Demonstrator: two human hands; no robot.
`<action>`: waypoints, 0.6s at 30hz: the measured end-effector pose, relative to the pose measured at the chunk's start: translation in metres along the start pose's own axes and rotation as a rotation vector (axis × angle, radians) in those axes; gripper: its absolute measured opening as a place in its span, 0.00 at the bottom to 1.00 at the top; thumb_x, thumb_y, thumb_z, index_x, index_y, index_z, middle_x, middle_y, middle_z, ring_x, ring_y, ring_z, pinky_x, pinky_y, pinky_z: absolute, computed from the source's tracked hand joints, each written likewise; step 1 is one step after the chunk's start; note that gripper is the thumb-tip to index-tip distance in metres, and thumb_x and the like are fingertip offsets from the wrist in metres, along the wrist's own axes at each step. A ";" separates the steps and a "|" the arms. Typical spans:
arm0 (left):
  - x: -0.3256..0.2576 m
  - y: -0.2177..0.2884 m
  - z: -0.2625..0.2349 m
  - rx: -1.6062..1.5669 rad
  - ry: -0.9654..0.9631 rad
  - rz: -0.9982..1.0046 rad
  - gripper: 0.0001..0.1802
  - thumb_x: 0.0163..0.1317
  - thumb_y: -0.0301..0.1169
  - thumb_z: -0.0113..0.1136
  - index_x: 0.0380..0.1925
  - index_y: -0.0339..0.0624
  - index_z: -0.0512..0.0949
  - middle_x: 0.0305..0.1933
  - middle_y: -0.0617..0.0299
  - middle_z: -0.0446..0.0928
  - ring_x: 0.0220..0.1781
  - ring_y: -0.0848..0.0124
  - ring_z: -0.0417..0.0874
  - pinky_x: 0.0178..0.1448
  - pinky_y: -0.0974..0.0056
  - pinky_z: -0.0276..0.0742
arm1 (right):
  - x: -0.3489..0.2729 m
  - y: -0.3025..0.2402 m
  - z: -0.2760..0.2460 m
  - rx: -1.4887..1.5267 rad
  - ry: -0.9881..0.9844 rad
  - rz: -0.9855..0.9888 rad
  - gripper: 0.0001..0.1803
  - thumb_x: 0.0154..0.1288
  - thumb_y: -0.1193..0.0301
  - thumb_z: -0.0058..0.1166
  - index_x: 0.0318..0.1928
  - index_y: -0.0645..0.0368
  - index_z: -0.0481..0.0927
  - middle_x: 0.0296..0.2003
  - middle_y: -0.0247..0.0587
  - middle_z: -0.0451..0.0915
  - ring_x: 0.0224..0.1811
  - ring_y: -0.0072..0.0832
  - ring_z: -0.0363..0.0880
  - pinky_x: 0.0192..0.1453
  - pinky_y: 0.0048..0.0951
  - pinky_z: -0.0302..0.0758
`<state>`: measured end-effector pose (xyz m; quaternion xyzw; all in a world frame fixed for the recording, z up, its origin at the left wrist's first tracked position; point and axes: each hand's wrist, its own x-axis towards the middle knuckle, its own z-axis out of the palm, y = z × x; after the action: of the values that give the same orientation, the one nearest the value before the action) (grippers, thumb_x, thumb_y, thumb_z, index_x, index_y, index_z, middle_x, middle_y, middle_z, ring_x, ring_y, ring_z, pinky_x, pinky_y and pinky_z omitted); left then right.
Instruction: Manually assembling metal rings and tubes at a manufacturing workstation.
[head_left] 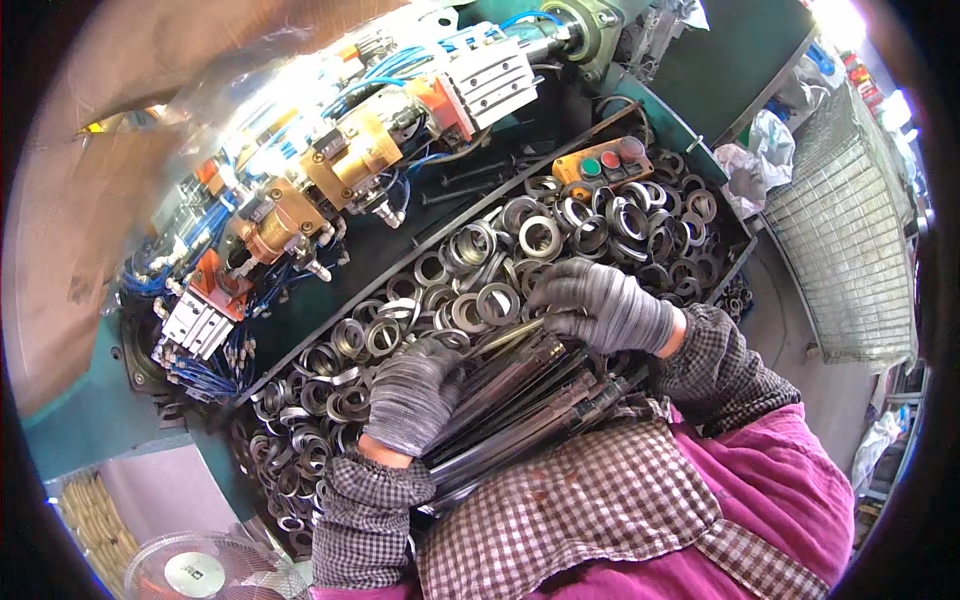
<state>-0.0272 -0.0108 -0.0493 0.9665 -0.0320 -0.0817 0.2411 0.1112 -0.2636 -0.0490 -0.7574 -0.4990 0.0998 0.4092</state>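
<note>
My left hand (415, 395), in a grey knit glove, is closed around the near end of a slim, shiny metal rod (505, 337). The rod slants up toward my right hand (605, 305), gloved alike, whose curled fingers pinch its other end; the fingertips are partly hidden. Just below the rod, a bundle of long dark metal rods (520, 400) with stepped ends lies slanted across my lap side. Loose steel rings (495, 305) are heaped beyond and around both hands.
A metal tray edge (440, 235) runs behind the rings. Beyond it stands a machine with brass-coloured blocks (355, 160) and blue hoses. An orange button box (602, 165) sits among the rings. At right is a wire mesh cage (845, 220); at lower left, a fan (195, 575).
</note>
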 end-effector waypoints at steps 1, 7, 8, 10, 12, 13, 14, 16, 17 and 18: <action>0.001 -0.002 0.004 -0.018 0.120 0.056 0.13 0.56 0.32 0.63 0.40 0.38 0.82 0.40 0.49 0.80 0.43 0.50 0.81 0.49 0.53 0.76 | -0.009 0.014 0.005 0.022 0.113 0.024 0.16 0.64 0.66 0.57 0.50 0.58 0.79 0.46 0.48 0.79 0.49 0.47 0.78 0.53 0.41 0.76; 0.004 0.021 -0.012 -0.242 0.198 0.015 0.12 0.61 0.30 0.60 0.43 0.37 0.81 0.38 0.48 0.82 0.41 0.54 0.83 0.47 0.57 0.78 | -0.026 0.020 0.026 0.147 -0.010 0.263 0.17 0.66 0.66 0.55 0.52 0.61 0.78 0.45 0.51 0.80 0.51 0.45 0.79 0.56 0.40 0.74; 0.005 0.027 -0.013 -0.236 0.191 0.006 0.13 0.63 0.30 0.59 0.45 0.38 0.81 0.42 0.50 0.83 0.45 0.56 0.84 0.51 0.58 0.79 | -0.024 0.015 0.028 0.261 0.001 0.257 0.18 0.66 0.65 0.56 0.52 0.61 0.78 0.46 0.51 0.80 0.51 0.45 0.79 0.57 0.40 0.74; 0.008 0.033 -0.008 -0.211 0.218 0.105 0.16 0.62 0.30 0.59 0.49 0.36 0.79 0.43 0.48 0.82 0.45 0.54 0.84 0.50 0.58 0.79 | -0.015 0.002 0.017 0.134 0.082 0.142 0.18 0.66 0.64 0.58 0.51 0.61 0.79 0.46 0.50 0.80 0.51 0.43 0.79 0.57 0.39 0.74; 0.006 0.047 -0.008 0.035 0.161 0.134 0.21 0.60 0.30 0.59 0.53 0.35 0.75 0.44 0.46 0.81 0.44 0.51 0.83 0.51 0.57 0.79 | -0.004 -0.019 0.010 0.012 0.160 0.009 0.18 0.65 0.63 0.60 0.50 0.61 0.79 0.47 0.49 0.81 0.51 0.41 0.79 0.56 0.38 0.74; 0.009 0.055 -0.008 -0.015 0.179 0.310 0.24 0.59 0.30 0.58 0.55 0.33 0.73 0.43 0.43 0.80 0.44 0.48 0.82 0.52 0.56 0.79 | -0.004 -0.029 0.009 0.316 0.124 0.163 0.17 0.65 0.63 0.61 0.48 0.62 0.80 0.46 0.46 0.81 0.51 0.38 0.79 0.56 0.36 0.74; 0.012 0.062 -0.007 -0.112 0.162 0.326 0.23 0.60 0.32 0.59 0.55 0.35 0.74 0.45 0.44 0.80 0.47 0.49 0.81 0.54 0.54 0.77 | -0.005 -0.035 0.009 0.620 0.085 0.315 0.16 0.65 0.62 0.62 0.46 0.62 0.80 0.46 0.43 0.81 0.50 0.34 0.79 0.55 0.35 0.74; 0.015 0.057 -0.032 -0.505 -0.040 0.147 0.24 0.59 0.34 0.61 0.55 0.37 0.75 0.47 0.45 0.79 0.49 0.50 0.81 0.55 0.53 0.76 | -0.016 -0.032 -0.002 0.755 0.241 0.367 0.16 0.67 0.59 0.60 0.40 0.61 0.81 0.34 0.34 0.81 0.34 0.22 0.79 0.42 0.26 0.77; 0.016 0.021 -0.016 -0.411 0.061 0.128 0.22 0.58 0.38 0.64 0.51 0.40 0.78 0.48 0.47 0.80 0.48 0.52 0.82 0.53 0.54 0.77 | -0.016 -0.040 -0.021 0.855 0.303 0.461 0.18 0.67 0.57 0.58 0.40 0.61 0.81 0.31 0.35 0.81 0.29 0.20 0.78 0.36 0.22 0.75; 0.017 0.007 -0.009 -0.410 0.063 0.126 0.22 0.58 0.38 0.64 0.51 0.40 0.78 0.48 0.47 0.80 0.48 0.52 0.82 0.53 0.54 0.77 | -0.018 -0.044 -0.036 0.955 0.367 0.555 0.21 0.68 0.54 0.56 0.40 0.62 0.81 0.29 0.36 0.81 0.24 0.18 0.76 0.29 0.19 0.74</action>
<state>-0.0092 -0.0142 -0.0408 0.8954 -0.0674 -0.0413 0.4383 0.0934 -0.2898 0.0012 -0.5963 -0.1023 0.2846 0.7437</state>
